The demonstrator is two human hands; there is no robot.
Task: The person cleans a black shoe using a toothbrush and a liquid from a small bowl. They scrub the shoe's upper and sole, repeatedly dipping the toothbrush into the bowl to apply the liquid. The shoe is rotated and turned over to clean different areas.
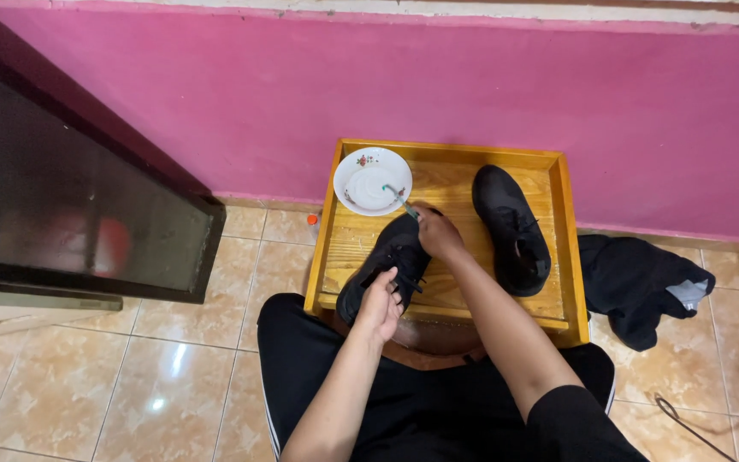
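Shoe in hand: black lace-up shoe (384, 267) lying at the near left of the wooden tray (558, 184), toe towards the person, tilted on its side.
Left hand: left hand (379, 306) grips the shoe at its laced middle, fingers curled over the upper and pinching it steady.
Right hand: right hand (438, 233) sits at the far end of the shoe, fingers pressed together around a thin toothbrush (401, 202).
Brush: its head end reaches out over the rim of the white dish (357, 162); whether it touches the dish I cannot tell.
Dish: shallow, floral-edged, at the tray's far left corner, holding a pale whitish liquid or paste.
Second shoe: matching black shoe (511, 229) lies at the right of the tray, well apart from both hands.
Progress: judging by this view, cleaning is under way on the held shoe; no foam or wet patch shows on either shoe, so how much is done cannot be told, and the second shoe seems untouched.
Surroundings: pink wall (215, 94) behind, tiled floor (173, 359), dark cloth (635, 287) heaped to the right of the tray.
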